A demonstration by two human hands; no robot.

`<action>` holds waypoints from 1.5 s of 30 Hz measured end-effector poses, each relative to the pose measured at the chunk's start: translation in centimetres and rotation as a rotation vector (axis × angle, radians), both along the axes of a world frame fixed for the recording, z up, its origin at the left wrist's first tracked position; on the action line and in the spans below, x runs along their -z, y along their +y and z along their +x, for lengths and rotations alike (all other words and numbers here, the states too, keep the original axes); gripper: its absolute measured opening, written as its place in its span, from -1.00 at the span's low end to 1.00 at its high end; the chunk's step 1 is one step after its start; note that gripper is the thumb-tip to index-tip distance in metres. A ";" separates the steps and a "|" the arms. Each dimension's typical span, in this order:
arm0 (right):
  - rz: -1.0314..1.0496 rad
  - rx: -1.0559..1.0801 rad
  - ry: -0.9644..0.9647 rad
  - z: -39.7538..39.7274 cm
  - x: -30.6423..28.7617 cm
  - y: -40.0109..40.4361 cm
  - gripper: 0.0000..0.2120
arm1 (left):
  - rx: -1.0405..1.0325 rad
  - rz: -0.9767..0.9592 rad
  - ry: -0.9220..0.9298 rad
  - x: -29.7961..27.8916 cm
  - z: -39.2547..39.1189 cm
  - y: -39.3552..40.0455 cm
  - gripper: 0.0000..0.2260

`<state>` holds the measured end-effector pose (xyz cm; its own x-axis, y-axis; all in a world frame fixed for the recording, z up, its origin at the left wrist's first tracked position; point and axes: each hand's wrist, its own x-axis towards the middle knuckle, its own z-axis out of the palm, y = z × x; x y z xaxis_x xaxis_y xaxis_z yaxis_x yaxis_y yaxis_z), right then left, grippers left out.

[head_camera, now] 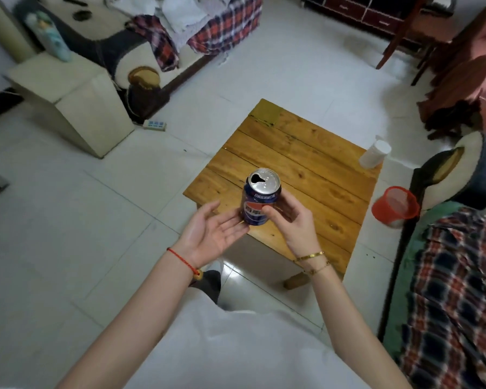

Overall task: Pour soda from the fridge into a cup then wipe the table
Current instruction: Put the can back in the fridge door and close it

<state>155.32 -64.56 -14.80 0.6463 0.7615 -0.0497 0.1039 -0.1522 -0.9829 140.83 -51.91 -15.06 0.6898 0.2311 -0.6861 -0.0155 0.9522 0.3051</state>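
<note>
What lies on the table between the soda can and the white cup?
Nothing: in the head view only bare wooden table lies between the can, held in the right hand, and the cup at the far right corner.

I hold the can (261, 196) in my right hand (291, 223) above the table's (306, 153) near edge; my left hand (212, 234) lies left of it. The cup (374, 154) stands on the table's far right corner. The bin (395, 206) sits on the floor right of the table.
</note>
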 end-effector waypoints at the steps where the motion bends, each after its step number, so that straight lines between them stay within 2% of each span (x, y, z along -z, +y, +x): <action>1: 0.007 -0.039 -0.003 -0.5 -0.1 0.3 -0.42 | -0.040 0.004 -0.002 -0.2 -1.1 -0.3 -0.45; 8: 0.039 -0.327 -0.004 -5.1 -1.1 4.3 -0.51 | -0.334 0.020 -0.013 -1.5 -8.6 -1.1 -0.45; 12: 0.056 -0.484 0.008 -8.5 -1.5 7.4 -0.44 | -0.497 0.011 -0.040 -1.6 -13.0 -0.8 -0.48; 14: 0.058 -0.567 0.027 -10.4 -1.7 9.1 -0.46 | -0.572 0.011 -0.049 -1.6 -15.3 -0.5 -0.50; 23: 0.057 -0.846 0.075 -22.1 -1.3 17.7 -0.56 | -0.863 0.021 0.012 -1.8 -26.4 2.8 -0.57; 31: 0.088 -1.007 0.112 -35.8 -2.0 25.9 -0.46 | -1.034 0.070 0.073 -3.4 -39.0 7.5 -0.59; 38: 0.128 -1.093 0.126 -47.2 -2.1 31.4 -0.50 | -1.117 0.105 0.119 -4.0 -49.6 11.4 -0.56; 45: 0.139 -1.209 0.066 -55.1 -2.6 37.2 -0.58 | -1.182 0.126 0.114 -3.8 -56.9 15.7 -0.54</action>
<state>100.21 -27.33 -12.18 -0.4840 0.8720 0.0739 0.0556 0.1149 -0.9918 83.89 -36.25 -11.26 -0.0589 0.7519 -0.6567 -0.8294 0.3292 0.4514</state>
